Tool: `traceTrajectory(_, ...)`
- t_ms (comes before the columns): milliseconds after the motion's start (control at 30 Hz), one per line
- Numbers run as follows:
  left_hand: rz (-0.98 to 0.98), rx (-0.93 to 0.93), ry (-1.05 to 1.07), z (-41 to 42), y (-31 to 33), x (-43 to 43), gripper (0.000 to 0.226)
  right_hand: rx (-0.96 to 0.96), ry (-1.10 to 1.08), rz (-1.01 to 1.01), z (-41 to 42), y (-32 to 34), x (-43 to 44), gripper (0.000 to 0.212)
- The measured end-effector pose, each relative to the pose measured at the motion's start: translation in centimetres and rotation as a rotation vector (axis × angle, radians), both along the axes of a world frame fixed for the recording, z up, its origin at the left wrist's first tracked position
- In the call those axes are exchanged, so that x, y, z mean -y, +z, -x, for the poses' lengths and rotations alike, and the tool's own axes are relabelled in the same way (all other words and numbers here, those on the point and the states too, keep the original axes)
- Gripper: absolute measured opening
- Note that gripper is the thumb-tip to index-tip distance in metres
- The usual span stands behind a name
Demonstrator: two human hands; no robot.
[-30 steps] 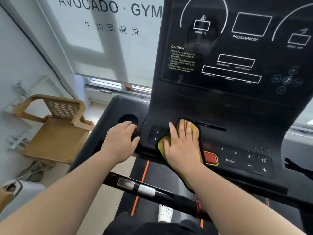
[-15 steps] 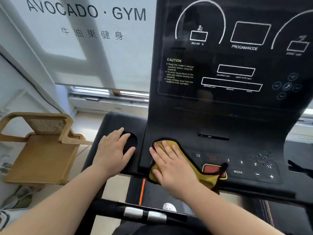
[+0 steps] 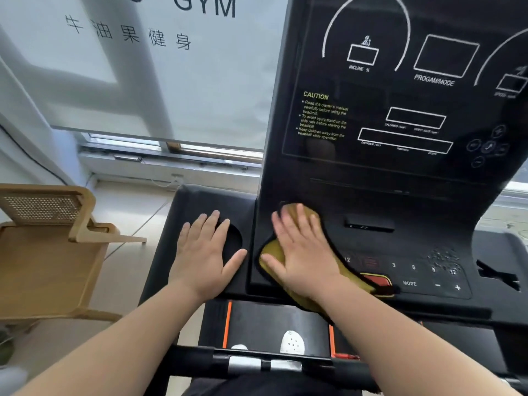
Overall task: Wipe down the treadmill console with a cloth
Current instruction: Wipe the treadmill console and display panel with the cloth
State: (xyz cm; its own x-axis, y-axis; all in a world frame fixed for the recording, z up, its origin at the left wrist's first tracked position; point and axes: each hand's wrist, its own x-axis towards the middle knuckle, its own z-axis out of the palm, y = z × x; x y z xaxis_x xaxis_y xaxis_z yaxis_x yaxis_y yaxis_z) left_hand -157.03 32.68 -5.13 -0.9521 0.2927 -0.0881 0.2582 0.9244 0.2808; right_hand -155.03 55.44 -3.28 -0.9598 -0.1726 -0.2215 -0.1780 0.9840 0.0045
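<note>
Frosted window film (image 3: 171, 90) with gym lettering fills the wall behind, and a wooden chair (image 3: 48, 252) stands at far left. My left hand (image 3: 204, 258) lies flat on the side tray (image 3: 200, 198), fingers straight and holding nothing, its fingertips over the cup holder (image 3: 234, 244). Just right of it rises the console (image 3: 328, 184). My right hand (image 3: 305, 252) presses the cloth (image 3: 354, 280) flat against its lower slope, fingers spread and straight, not curled round the fabric. The cloth's long axis runs diagonally from my fingertips at upper left down to the red button (image 3: 378, 280) at lower right, which its tail partly covers. The keys (image 3: 414, 275) lie right of my fingers and the screen (image 3: 400, 95) above them, so I judge the right hand placed for either sweep. Since half a second ago, that hand and the cloth have slid up the slope, fingertips now about level with the slot (image 3: 368, 225). The left hand has stayed put.
</note>
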Motion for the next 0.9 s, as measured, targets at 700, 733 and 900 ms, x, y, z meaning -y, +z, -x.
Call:
traceTrajectory(700, -0.073, -0.033, 0.029, 0.0, -0.5, 0.0, 0.066, 0.016, 0.057, -0.003, -1.0, -0.4, 0.4, 0.087)
traceTrajectory(733, -0.074, -0.039, 0.03, 0.1, -0.5, 0.0, 0.066, 0.001, 0.132, 0.012, -1.2, -0.7, 1.1, 0.084)
traceTrajectory(900, -0.059, -0.036, 0.035, 0.1, -0.4, -0.1, 0.067, -0.064, 0.302, 0.002, -5.2, -2.1, -0.4, 0.074)
